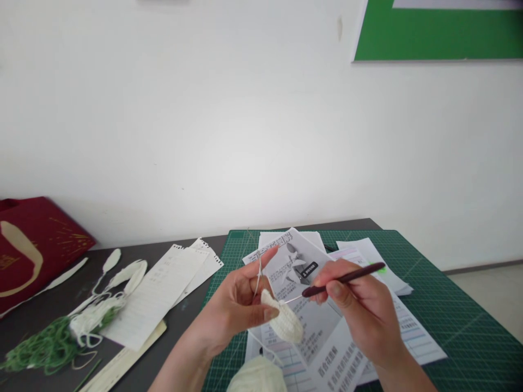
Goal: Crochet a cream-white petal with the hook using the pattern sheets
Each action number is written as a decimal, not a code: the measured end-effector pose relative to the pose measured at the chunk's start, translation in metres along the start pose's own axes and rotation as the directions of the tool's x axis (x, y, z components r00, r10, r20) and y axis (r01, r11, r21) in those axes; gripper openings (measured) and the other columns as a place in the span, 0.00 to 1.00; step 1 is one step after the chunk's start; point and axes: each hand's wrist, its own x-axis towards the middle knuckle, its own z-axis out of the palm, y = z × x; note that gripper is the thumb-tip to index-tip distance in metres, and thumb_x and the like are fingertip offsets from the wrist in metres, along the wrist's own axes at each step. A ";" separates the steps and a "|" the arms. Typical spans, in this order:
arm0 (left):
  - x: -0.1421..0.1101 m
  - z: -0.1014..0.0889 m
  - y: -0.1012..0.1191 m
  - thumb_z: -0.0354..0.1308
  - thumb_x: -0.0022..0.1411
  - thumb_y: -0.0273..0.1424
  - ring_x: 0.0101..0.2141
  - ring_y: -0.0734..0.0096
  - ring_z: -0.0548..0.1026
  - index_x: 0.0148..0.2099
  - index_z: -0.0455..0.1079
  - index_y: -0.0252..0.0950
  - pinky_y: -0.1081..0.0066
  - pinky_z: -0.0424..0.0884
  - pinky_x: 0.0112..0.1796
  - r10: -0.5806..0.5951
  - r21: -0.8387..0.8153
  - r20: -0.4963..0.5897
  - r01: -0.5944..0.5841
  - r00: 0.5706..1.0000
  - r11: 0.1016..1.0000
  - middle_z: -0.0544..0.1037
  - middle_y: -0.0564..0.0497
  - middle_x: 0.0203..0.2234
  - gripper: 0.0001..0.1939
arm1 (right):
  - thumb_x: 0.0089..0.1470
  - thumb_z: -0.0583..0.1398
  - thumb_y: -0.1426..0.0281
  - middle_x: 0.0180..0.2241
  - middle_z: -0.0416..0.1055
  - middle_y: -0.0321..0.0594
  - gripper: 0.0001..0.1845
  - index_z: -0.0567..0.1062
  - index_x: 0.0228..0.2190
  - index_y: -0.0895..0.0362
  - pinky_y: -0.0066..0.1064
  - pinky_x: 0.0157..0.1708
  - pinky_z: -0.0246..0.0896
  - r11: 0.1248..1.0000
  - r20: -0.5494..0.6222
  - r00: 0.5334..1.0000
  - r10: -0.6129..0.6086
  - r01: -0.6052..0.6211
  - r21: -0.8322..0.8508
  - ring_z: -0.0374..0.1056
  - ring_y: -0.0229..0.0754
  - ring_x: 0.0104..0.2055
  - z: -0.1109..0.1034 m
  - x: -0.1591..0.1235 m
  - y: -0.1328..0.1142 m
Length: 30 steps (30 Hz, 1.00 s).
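Observation:
My left hand (237, 305) pinches a small cream crocheted piece (284, 321) between thumb and fingers, with the yarn strand running over the raised forefinger. My right hand (362, 310) grips a dark brown crochet hook (343, 279); its metal tip touches the top of the piece. Both hands hover above printed instruction sheets (310, 337) on a green cutting mat (457, 316). A cream yarn ball (257, 375) sits at the bottom edge, just below the left hand.
Left of the mat on the dark table (41, 316) lie lined paper sheets (159, 294), cream crocheted petals (122, 275), a tangle of green yarn (44, 345) and a dark red bag (32, 245). A white wall stands behind the table.

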 end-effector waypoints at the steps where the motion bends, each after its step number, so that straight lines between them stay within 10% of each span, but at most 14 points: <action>1: 0.000 -0.001 0.000 0.68 0.48 0.24 0.25 0.76 0.67 0.63 0.60 0.43 0.74 0.59 0.28 0.000 0.001 -0.004 0.000 1.000 1.000 0.71 0.55 0.24 0.41 | 0.61 0.55 0.68 0.28 0.71 0.36 0.08 0.75 0.36 0.52 0.31 0.30 0.61 0.999 0.024 0.999 -0.034 0.035 -0.023 0.67 0.39 0.30 -0.002 0.000 -0.002; 7: 0.001 -0.003 -0.001 0.69 0.46 0.23 0.25 0.76 0.67 0.62 0.62 0.40 0.75 0.60 0.29 -0.032 -0.018 -0.007 0.031 0.999 0.999 0.71 0.55 0.23 0.41 | 0.60 0.57 0.68 0.29 0.72 0.36 0.07 0.76 0.35 0.52 0.31 0.31 0.64 0.997 0.046 0.998 -0.046 0.043 0.057 0.68 0.39 0.31 -0.009 0.003 -0.002; 16: 0.000 0.012 -0.003 0.68 0.49 0.23 0.29 0.72 0.72 0.60 0.64 0.45 0.69 0.68 0.36 0.125 -0.044 -0.131 -0.132 0.983 0.990 0.73 0.54 0.25 0.37 | 0.52 0.64 0.62 0.18 0.71 0.34 0.11 0.78 0.26 0.58 0.23 0.22 0.67 0.831 -0.093 0.923 0.373 -0.287 0.476 0.67 0.33 0.20 0.010 0.016 0.006; 30: -0.001 0.021 0.000 0.66 0.53 0.25 0.33 0.70 0.73 0.58 0.68 0.44 0.71 0.68 0.38 0.273 0.013 -0.261 -0.279 0.926 0.960 0.76 0.52 0.30 0.30 | 0.44 0.70 0.64 0.18 0.75 0.36 0.12 0.78 0.25 0.60 0.20 0.21 0.67 0.749 -0.149 0.842 0.519 -0.364 0.553 0.69 0.32 0.19 0.023 0.017 0.006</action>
